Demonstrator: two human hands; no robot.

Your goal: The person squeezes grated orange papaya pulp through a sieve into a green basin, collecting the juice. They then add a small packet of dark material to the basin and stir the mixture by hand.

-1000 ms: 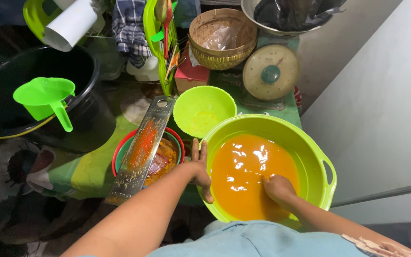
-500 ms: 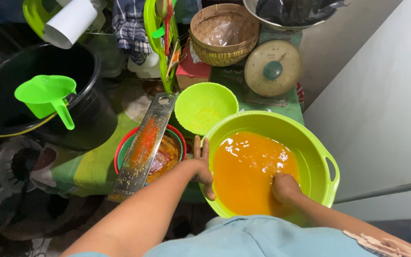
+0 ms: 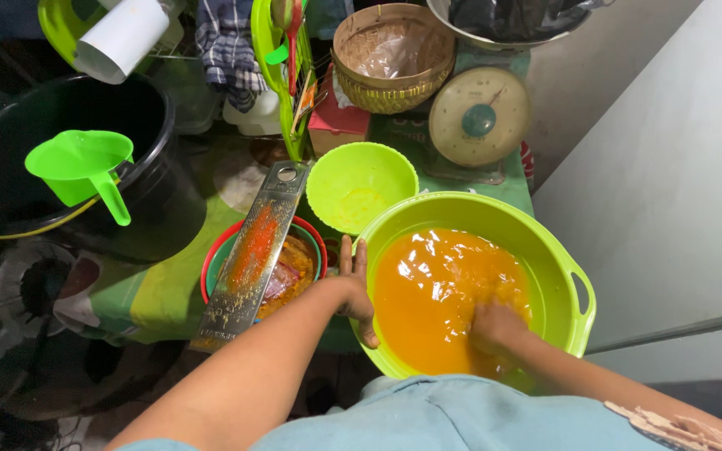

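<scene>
A big lime-green basin [image 3: 557,250] holds murky orange liquid [image 3: 436,288]. My left hand [image 3: 355,288] grips the basin's near-left rim, fingers pointing away from me. My right hand [image 3: 495,326] is sunk in the orange liquid at the near right side; its fingers are under the surface and I cannot see whether they hold anything. A smaller empty lime-green bowl [image 3: 361,184] stands just beyond the basin.
Left of the basin a metal grater [image 3: 252,250] lies across a red-rimmed bowl [image 3: 311,234] of orange pulp. A green scoop [image 3: 85,167] hangs on a black tub [image 3: 152,192]. Behind stand a woven basket [image 3: 390,54], a kitchen scale [image 3: 478,117] and a grey wall [image 3: 670,184] at right.
My right hand has slid toward me and a little to the right inside the liquid. My left hand stays on the rim.
</scene>
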